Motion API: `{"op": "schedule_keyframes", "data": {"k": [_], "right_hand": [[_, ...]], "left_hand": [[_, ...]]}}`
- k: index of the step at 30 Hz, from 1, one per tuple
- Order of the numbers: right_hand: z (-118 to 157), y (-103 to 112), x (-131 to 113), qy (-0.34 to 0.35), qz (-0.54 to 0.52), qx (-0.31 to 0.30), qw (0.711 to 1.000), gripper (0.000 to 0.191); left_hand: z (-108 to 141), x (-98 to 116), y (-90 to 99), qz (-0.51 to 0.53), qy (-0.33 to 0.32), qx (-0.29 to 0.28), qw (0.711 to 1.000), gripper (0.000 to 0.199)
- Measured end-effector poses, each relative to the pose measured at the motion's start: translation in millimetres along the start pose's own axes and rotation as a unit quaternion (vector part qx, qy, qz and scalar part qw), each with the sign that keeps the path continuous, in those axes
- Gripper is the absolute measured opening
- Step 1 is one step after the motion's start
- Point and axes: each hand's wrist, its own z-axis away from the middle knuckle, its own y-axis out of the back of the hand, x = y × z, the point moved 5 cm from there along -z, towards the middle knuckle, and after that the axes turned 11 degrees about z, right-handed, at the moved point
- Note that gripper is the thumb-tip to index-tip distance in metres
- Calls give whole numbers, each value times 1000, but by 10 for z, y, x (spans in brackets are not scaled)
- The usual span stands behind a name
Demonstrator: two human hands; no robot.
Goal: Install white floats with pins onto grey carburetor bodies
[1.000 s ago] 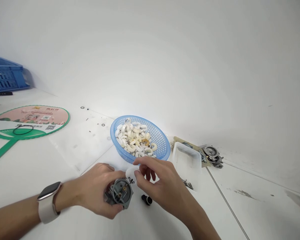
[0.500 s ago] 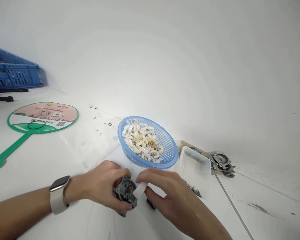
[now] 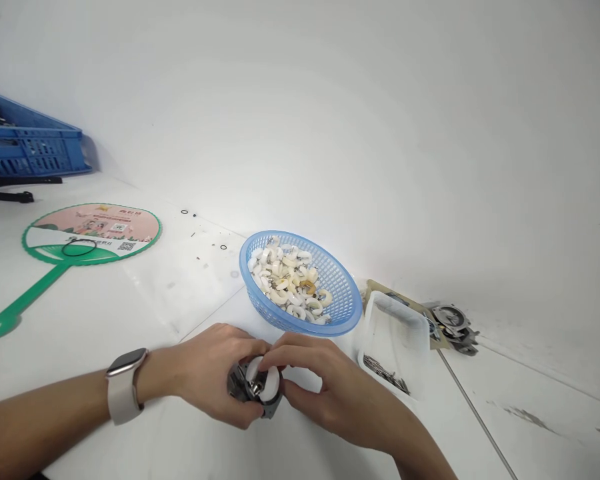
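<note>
My left hand (image 3: 220, 373), with a watch (image 3: 127, 383) on its wrist, grips a grey metal housing (image 3: 237, 383) by its left side. Inside the housing's round opening sits a white curved plastic part (image 3: 271, 385) beside small metal pieces. My right hand (image 3: 325, 383) is closed at the right rim, its fingertips on the white part. Just beyond both hands, a blue basket (image 3: 343, 283) holds many white and yellowish curved parts (image 3: 285, 277).
A clear tray (image 3: 405, 313) with metal pins (image 3: 385, 375) stands right of the basket, near metal castings (image 3: 453, 323). Leftward lie a green-rimmed fan (image 3: 95, 223), small black rings and a blue crate (image 3: 45, 150).
My right hand has moved left to the housing, and the white part it held beside the opening is now inside it. The view has shifted slightly.
</note>
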Motion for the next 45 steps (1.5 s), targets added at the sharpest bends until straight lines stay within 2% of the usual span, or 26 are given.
{"op": "schedule_keyframes", "data": {"k": [3, 8, 19, 23, 27, 30, 33, 36, 38, 42, 44, 45], "right_hand": [[10, 4, 10, -13, -14, -30, 999, 39], [8, -11, 58, -50, 1, -21, 999, 9], [-12, -74, 19, -71, 1, 14, 997, 21], [-28, -58, 28, -77, -50, 38, 995, 19], [-24, -88, 61, -108, -106, 29, 988, 17], [-27, -105, 36, -114, -56, 30, 991, 17], [-24, -72, -34, -91, 15, 40, 995, 20], [57, 94, -47, -74, 66, 65, 993, 22], [190, 307, 39, -98, 100, 95, 986, 22], [617, 833, 437, -235, 162, 165, 944, 25], [811, 977, 697, -317, 203, 141, 915, 24], [881, 990, 833, -358, 215, 107, 902, 22]], "left_hand": [[-7, -3, 3, -5, 5, -3, 1000, 30], [14, -21, -4, -16, 1, 7, 1000, 37], [6, -73, 35, -75, 11, 60, 995, 51], [22, -59, 25, -82, -19, 60, 995, 55], [15, -63, 28, -89, -25, 56, 994, 59], [8, -55, 45, -97, -20, 56, 993, 66], [13, -23, 66, -111, -29, 65, 991, 65], [26, 1, 74, -129, -41, 70, 988, 63], [37, 1, 71, -142, -47, 70, 986, 63], [73, -7, 83, -151, -55, 86, 983, 59], [98, -2, 104, -139, -49, 102, 984, 52], [107, 5, 108, -127, -46, 102, 986, 52]]}}
